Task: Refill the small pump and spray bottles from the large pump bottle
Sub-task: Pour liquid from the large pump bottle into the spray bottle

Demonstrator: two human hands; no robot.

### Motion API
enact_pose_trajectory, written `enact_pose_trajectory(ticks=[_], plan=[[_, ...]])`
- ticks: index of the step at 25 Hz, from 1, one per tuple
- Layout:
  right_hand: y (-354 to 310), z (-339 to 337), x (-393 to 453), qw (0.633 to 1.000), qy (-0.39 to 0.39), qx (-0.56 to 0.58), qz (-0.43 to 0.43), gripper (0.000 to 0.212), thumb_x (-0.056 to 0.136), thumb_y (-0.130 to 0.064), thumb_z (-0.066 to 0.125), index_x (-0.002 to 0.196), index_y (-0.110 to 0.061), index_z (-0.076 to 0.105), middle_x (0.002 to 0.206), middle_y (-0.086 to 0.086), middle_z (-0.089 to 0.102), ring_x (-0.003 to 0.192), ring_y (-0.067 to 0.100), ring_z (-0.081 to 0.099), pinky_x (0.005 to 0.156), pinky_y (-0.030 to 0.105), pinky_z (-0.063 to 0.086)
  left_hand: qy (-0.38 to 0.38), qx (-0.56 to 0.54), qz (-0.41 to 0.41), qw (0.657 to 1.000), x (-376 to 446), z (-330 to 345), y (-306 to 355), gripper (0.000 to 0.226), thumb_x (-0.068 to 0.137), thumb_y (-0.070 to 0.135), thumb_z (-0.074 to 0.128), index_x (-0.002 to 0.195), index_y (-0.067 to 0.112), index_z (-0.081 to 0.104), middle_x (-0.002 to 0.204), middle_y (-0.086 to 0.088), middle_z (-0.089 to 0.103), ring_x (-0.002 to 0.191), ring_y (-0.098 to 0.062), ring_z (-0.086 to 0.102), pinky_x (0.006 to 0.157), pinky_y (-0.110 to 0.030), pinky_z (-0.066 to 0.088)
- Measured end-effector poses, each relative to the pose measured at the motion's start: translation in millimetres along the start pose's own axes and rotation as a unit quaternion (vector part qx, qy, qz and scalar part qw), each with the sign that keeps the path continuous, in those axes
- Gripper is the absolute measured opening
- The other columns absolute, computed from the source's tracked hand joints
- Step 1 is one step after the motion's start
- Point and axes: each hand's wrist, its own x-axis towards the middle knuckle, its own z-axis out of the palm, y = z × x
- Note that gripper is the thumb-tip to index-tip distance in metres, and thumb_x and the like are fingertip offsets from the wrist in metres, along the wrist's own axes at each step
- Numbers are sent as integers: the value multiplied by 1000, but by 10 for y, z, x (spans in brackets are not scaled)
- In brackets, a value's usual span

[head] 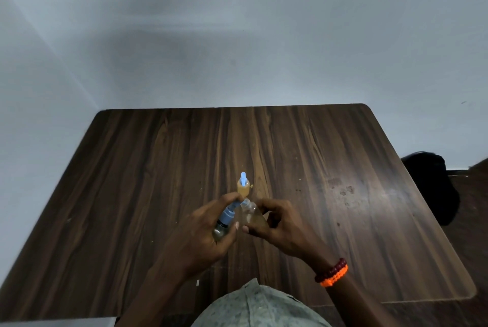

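Observation:
My left hand (208, 229) grips a bottle with a blue pump head (227, 214), tilted so its nozzle points right at the neck of a small clear bottle (253, 217). My right hand (277, 223) holds that clear bottle, which is capless, tilted left and has amber liquid in its lower part. Just beyond both hands a small bottle with amber liquid and a light-blue top (243, 185) stands upright on the wooden table (343, 157).
A dark bag (433, 184) lies on the floor past the table's right edge. A red and an orange bracelet (332, 272) are on my right wrist. A grey wall stands behind the table.

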Motion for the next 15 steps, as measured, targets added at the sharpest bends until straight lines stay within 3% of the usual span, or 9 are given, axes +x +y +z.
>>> enact_pose_trajectory(ticks=[2, 6, 11, 15], plan=[[-11, 13, -8, 1000, -6, 5, -11, 36, 92, -40, 74, 117, -15, 71, 99, 3, 72, 64, 0, 59, 59, 16, 45, 20, 4, -3, 1000, 11, -1, 19, 52, 93, 51, 54, 143, 42, 43, 118, 13, 68, 89, -5, 71, 74, -28, 64], [-71, 11, -8, 1000, 16, 23, -10, 52, 86, -57, 71, 117, -15, 72, 96, 3, 73, 62, 3, 58, 57, 23, 49, 14, 4, -5, 1000, 13, -17, 47, 63, 94, 46, 62, 152, 38, 39, 134, 9, 64, 100, -6, 72, 83, -26, 65], [-26, 17, -15, 1000, 3, 1, -8, 31, 93, -36, 75, 115, -14, 72, 98, 3, 72, 63, 3, 58, 59, 17, 45, 15, 12, -19, 1000, -9, -26, 63, 65, 90, 58, 51, 149, 32, 45, 127, 8, 68, 94, -6, 72, 79, -29, 65], [-61, 26, -18, 1000, 5, 24, -5, 44, 89, -48, 72, 117, -14, 72, 98, 4, 72, 64, 2, 57, 60, 21, 47, 19, 16, -18, 1000, -5, -38, 75, 66, 89, 58, 50, 150, 34, 43, 130, 7, 68, 95, -6, 72, 80, -29, 66]])
